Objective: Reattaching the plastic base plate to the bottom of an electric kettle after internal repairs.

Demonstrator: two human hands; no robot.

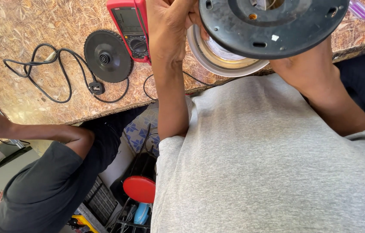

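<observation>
Gripping a kettle body [230, 56] upside down at 12 o'clock over the bench [40, 26] edge: left hand [167, 26] wraps its side, fingers closed on it; right hand's grip is hidden behind the black underside plate [273, 26]. Steady hold best keeps the plate facing the camera. Kettle's long axis runs toward the viewer, bottom up. Red multimeter [132, 26] and round power base [107, 56] lie at 10 o'clock.

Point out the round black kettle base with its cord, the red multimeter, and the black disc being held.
kettle base [107, 56], head view, its top face.
multimeter [131, 26], head view, its front.
black disc [238, 34], head view, its flat underside.
</observation>
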